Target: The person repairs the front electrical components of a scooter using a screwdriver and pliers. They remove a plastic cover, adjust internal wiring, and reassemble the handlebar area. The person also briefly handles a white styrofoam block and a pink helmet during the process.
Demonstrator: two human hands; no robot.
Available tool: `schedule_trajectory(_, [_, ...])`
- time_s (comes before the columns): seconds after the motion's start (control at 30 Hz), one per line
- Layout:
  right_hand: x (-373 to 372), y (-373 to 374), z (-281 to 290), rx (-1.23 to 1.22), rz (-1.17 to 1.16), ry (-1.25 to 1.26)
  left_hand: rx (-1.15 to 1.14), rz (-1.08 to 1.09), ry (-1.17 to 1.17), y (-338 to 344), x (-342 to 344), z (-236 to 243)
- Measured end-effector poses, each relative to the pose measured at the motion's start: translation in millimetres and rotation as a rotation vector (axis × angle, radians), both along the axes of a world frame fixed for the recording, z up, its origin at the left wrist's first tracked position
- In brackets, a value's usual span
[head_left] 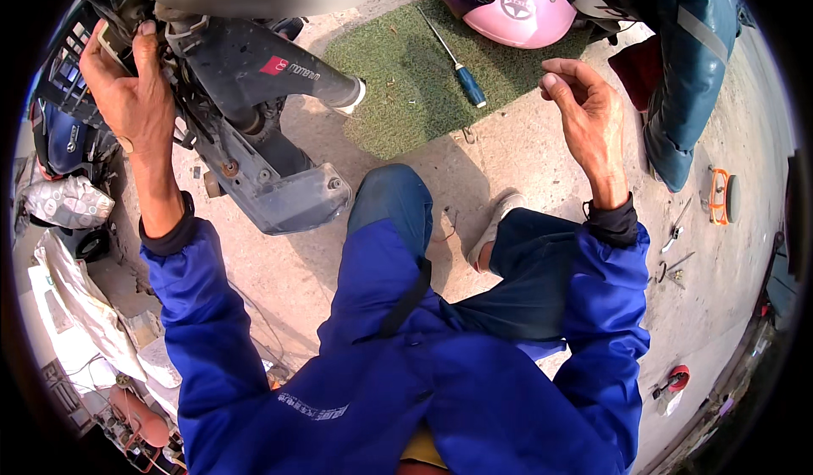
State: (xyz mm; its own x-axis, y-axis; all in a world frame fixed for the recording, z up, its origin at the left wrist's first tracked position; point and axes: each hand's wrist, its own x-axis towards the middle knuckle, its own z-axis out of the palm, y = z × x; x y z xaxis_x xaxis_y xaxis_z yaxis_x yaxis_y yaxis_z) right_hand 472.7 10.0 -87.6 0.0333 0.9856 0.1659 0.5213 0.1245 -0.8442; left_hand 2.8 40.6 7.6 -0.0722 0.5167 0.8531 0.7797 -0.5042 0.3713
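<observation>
At the upper left, my left hand [140, 94] closes its thumb and fingers round a part at the front of a dark electric scooter [246, 60]; I cannot make out which part. Cables run down beside that wrist. The scooter's dark front fender [288, 200] sticks out below, toward my knee. Out to the right, my right hand [589, 115] is held in the air with its thumb and index finger drawn together. Whatever may be between those fingertips is too small to tell. On a green mat [381, 111] between my hands lies a screwdriver [461, 73] with a blue handle.
A pink scooter panel [517, 18] and a dark blue padded cover [694, 77] stand at the upper right. Hand tools [675, 229] and an orange-framed object [721, 196] lie on the concrete. Left of me are a black basket [72, 77] and a white sack [76, 306].
</observation>
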Motion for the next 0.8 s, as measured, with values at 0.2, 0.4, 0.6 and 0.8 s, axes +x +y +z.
schedule_trajectory(0.2, [70.2,-43.7,2.4,-0.029,-0.276,-0.056,-0.016,0.227,0.07,2.6,-10.2,0.9])
schedule_trajectory(0.4, [5.6,-83.4,31.3,0.442,-0.092,-0.447,-0.065,0.273,0.202,25.4,-142.3,-24.3])
schedule_trajectory(0.6, [-110.5,-153.9,-3.8,0.519,0.109,-0.186,0.032,0.184,0.123,53.0,-127.0,-21.1])
schedule_trajectory(0.8, [-147.0,-181.5,-43.4,0.399,0.24,-0.082,0.024,0.223,0.169,47.3,-125.2,-8.6])
